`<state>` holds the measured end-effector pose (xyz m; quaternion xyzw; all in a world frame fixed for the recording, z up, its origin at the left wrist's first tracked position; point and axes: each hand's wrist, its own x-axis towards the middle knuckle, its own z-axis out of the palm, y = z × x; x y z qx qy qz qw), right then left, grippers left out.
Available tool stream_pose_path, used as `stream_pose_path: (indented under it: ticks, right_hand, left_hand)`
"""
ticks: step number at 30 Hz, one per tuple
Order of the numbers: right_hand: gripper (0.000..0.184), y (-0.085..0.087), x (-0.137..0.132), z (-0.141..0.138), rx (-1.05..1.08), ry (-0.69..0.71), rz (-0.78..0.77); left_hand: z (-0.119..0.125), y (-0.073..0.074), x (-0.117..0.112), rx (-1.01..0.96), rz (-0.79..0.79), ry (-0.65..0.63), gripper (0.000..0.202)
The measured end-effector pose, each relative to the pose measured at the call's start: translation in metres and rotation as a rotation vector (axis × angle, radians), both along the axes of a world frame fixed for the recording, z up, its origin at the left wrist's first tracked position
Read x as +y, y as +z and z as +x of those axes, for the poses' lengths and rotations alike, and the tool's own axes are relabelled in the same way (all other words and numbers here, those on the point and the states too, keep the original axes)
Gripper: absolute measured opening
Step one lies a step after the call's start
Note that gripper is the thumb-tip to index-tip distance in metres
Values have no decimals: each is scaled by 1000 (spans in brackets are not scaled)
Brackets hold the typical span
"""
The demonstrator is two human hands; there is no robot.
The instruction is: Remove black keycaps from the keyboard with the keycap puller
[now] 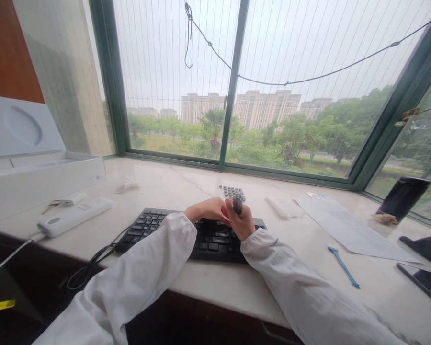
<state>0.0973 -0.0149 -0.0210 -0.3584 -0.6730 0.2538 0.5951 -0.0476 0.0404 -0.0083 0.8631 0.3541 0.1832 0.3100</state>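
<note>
1. Source: daylight through the window at the far side; sky near-white (washed out, evenly so).
2. Countertop: bright, shadows faint and soft-edged.
3. Space beneath the counter, near side: deep dark.
4. Far buildings: hazy, low contrast.
5. Wide-angle distortion: window's side uprights lean outward, left and right.
6. Keyboard lettering: too soft to read.

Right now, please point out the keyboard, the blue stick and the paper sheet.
Keyboard [215,238]: head view, on keys near its middle.
Blue stick [344,268]: head view, middle of its shaft.
Paper sheet [348,229]: head view, middle of its surface.
</note>
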Motion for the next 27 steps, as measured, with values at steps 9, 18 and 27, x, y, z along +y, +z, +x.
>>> stream_pose_path:
  ticks: [9,18,27]
  right_hand:
    - [40,-2,2,0,-60,-42,21]
    - [43,-4,3,1,-143,-39,54]
    - [42,-4,3,1,-165,-49,73]
  left_hand:
    - [-1,-2,2,33,21,-24,33]
    - [0,0,1,24,63,-30,30]
    - [0,0,1,23,35,-20,30]
